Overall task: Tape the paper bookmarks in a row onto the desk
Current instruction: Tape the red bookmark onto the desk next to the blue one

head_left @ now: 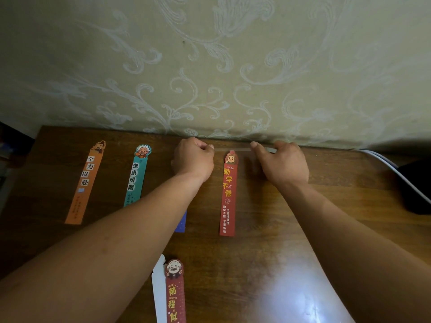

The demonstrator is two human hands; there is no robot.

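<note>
My desk (268,229) shows dark brown wood grain. Toward its far edge I see an orange bookmark (85,183), a teal bookmark (137,176), a dotted blue bookmark (181,221) and a red bookmark (228,194) lettered yellow. The wallpaper (210,66) is pale green with silvery scrolls.

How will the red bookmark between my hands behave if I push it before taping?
The red bookmark looks thin and flat, so probably very light and easy to shift. The desk has a glossy sheen, so it may slide or skew out of line. Long and narrow paper, it would likely flex if lifted by one end.
</note>
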